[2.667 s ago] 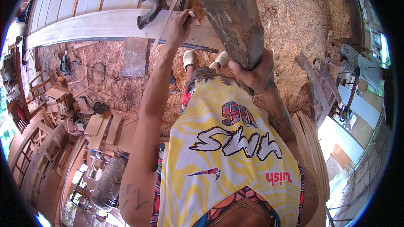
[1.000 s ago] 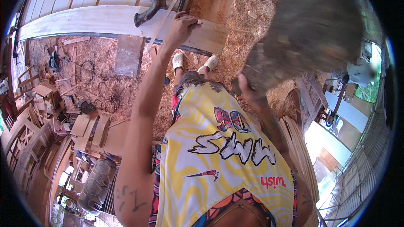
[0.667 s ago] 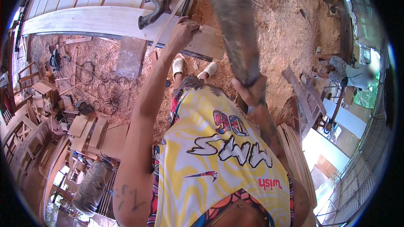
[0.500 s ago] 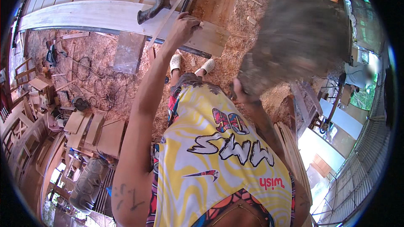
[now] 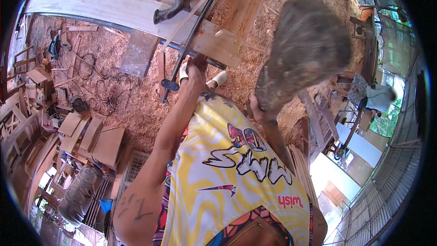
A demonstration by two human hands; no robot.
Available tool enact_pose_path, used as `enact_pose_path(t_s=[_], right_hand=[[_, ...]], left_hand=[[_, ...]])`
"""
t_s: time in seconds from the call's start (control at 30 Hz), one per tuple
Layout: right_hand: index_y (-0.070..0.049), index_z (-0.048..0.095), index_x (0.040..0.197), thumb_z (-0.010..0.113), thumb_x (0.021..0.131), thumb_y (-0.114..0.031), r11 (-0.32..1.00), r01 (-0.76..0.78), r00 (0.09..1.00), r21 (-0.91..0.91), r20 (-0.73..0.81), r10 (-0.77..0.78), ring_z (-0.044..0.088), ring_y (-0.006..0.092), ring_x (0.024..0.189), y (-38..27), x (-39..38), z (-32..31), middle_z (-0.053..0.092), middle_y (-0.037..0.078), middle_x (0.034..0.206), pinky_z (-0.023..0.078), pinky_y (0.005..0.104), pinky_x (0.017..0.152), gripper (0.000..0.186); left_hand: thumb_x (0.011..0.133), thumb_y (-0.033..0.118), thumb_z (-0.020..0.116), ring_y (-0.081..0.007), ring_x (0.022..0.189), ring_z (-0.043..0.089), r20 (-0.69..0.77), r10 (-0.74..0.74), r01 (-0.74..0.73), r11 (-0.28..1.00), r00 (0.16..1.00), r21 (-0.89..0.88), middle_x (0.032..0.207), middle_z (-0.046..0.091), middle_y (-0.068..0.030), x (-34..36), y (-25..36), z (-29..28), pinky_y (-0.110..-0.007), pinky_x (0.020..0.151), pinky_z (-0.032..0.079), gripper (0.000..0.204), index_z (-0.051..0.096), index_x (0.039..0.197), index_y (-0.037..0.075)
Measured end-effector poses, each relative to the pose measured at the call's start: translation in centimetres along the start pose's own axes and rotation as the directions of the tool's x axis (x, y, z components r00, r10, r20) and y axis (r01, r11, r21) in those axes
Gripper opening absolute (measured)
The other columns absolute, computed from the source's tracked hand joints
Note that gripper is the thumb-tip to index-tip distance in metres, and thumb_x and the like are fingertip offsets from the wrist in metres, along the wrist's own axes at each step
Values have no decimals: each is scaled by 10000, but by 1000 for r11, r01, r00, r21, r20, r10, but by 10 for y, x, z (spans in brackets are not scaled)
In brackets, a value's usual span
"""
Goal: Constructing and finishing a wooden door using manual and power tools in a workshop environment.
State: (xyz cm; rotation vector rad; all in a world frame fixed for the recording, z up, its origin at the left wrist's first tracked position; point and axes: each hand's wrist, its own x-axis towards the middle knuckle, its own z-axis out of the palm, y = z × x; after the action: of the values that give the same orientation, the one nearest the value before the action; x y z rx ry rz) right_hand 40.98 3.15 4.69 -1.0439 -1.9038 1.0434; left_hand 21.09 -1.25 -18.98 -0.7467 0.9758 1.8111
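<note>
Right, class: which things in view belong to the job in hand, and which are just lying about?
Seems part of the job:
large dark block, gripped by the right hand
long dark bar, beside the left hand
pale board, just beyond the left hand

Seems just lying about:
handsaw, untouched
round dark tool at left
wood shavings underfoot

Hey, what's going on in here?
A person is working at a wooden panel. The right hand grips one end of a chunky dark block of wood, raised clear of the panel and blurred. The left hand is by the panel's near edge, next to a long metal bar lying across it; whether they touch is unclear. A handsaw rests on the panel, and wood shavings cover much of the floor.
</note>
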Motion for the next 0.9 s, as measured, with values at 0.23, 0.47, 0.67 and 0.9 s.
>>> enact_pose_path(t_s=[0.23,0.47,0.67,0.9], right_hand=[[13,682,973,778,718,-290,828,-345,809,-443,307,501,714,275,745,18,19,-2,704,154,785,554,381,693,408],[79,657,993,791,751,-195,999,-11,936,-46,-352,-6,698,246,775,53,-41,12,709,189,858,552,404,763,389],[32,679,974,776,727,-270,781,-367,790,-504,275,549,721,310,774,25,15,1,720,174,816,559,416,741,402],[66,661,991,778,743,-300,950,-154,987,-271,11,163,709,293,788,39,-16,-1,711,196,898,558,388,733,457]], left_hand=[[1014,549,398,-254,1238,568,640,75,142,949,765,-280,1329,607,-72,43,-7,20,-413,1072,446,584,547,1333,83],[1016,564,409,-241,1185,603,468,7,41,995,883,-93,1276,637,-62,36,-4,35,-396,1021,492,583,569,1306,84],[962,559,531,-230,1149,625,553,-23,134,978,833,-162,1271,643,-60,22,2,38,-389,972,533,574,583,1289,90],[955,529,563,-241,1204,594,529,-20,141,972,849,-190,1296,629,-68,48,-7,33,-399,1044,480,556,578,1304,96]])
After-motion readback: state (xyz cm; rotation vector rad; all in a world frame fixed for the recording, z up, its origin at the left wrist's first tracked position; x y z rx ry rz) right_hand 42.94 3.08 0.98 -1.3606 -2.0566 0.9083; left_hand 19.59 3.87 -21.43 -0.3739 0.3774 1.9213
